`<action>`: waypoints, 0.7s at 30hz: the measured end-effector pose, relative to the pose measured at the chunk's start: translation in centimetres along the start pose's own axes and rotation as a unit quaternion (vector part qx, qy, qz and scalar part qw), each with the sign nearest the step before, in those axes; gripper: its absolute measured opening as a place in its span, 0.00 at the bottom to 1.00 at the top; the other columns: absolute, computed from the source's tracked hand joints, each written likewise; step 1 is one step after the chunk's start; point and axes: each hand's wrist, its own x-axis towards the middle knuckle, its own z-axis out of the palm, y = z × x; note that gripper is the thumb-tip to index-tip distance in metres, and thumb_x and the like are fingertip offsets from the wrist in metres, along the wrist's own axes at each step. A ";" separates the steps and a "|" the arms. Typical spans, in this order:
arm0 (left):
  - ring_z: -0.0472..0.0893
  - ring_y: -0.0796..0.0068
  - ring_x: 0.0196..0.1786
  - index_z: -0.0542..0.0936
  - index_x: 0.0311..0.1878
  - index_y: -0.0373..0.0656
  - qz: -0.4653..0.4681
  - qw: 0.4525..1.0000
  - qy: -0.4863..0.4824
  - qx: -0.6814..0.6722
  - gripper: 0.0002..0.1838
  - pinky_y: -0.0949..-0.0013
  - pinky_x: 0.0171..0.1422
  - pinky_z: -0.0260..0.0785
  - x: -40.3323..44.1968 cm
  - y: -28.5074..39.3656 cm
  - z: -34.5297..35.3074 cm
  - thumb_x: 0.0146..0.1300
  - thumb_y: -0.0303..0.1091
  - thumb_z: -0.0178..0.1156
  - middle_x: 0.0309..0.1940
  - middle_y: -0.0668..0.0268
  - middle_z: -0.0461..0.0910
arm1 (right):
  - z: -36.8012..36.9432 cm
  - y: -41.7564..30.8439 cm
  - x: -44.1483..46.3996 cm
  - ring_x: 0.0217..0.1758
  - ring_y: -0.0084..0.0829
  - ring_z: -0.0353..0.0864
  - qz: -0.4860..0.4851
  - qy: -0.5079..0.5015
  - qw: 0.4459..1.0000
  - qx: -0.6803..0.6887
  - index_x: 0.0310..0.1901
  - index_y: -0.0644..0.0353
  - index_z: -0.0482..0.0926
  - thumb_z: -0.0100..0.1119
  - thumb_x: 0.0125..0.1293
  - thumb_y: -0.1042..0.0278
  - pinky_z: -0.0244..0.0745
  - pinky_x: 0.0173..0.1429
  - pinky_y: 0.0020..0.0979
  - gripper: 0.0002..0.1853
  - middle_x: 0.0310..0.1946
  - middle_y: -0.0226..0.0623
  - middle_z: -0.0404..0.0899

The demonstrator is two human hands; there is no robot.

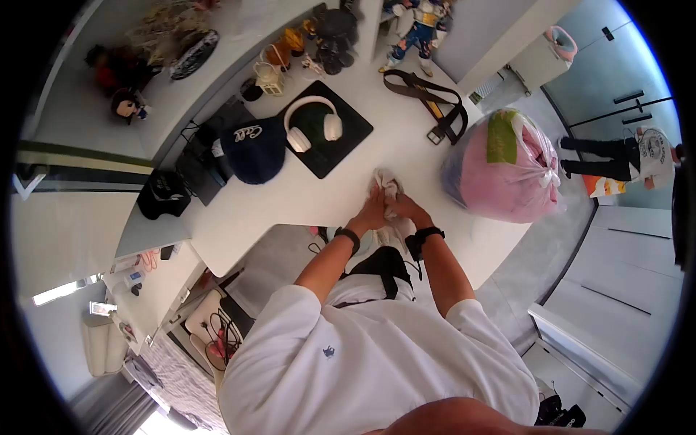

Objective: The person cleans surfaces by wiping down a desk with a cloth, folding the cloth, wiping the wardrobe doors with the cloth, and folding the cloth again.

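A crumpled light cloth (386, 180) lies at the front edge of the white desk (348, 196), between and under my two hands. My left hand (372, 208) presses on its left side with the fingers pointing away from me. From the right, my right hand (410, 209) reaches onto the same cloth, its fingers bent around it. Beyond the hands, white headphones (332, 127) rest on a black mat (351, 141). To the right stands a tied clear plastic bag (500, 170) with pink contents.
A dark cap (254, 151) and a black cap (163, 194) are on the left. A coiled belt (424, 98) lies at the back right, near figurines (412, 36). Another person (616, 158) stands beyond the bag. Cables (221, 337) hang over a chair at lower left.
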 end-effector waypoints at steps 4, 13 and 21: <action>0.31 0.43 0.77 0.41 0.74 0.33 0.026 0.999 0.042 -0.019 0.59 0.51 0.80 0.29 -2.8 -7.1 0.3 0.52 0.52 0.68 0.76 0.43 0.32 | 4.4 -4.9 0.6 0.55 0.48 0.78 -0.056 -0.009 0.995 -0.085 0.53 0.73 0.75 0.53 0.59 0.41 0.71 0.58 0.39 0.36 0.51 0.58 0.78; 0.40 0.40 0.77 0.39 0.73 0.28 -0.004 0.993 0.117 -0.030 0.63 0.55 0.80 0.35 -12.2 -19.6 -3.3 0.50 0.55 0.70 0.73 0.36 0.40 | 15.8 -13.3 4.6 0.41 0.49 0.83 -0.207 -0.044 0.963 -0.164 0.44 0.69 0.81 0.56 0.54 0.43 0.76 0.48 0.41 0.31 0.39 0.56 0.82; 0.34 0.38 0.77 0.44 0.72 0.30 -0.153 0.985 0.058 0.047 0.73 0.51 0.79 0.36 -19.8 -23.6 -8.7 0.31 0.59 0.79 0.73 0.34 0.34 | 20.9 -13.4 1.3 0.69 0.50 0.61 -0.469 0.165 0.793 -0.351 0.58 0.50 0.75 0.62 0.52 0.58 0.59 0.65 0.57 0.29 0.61 0.47 0.69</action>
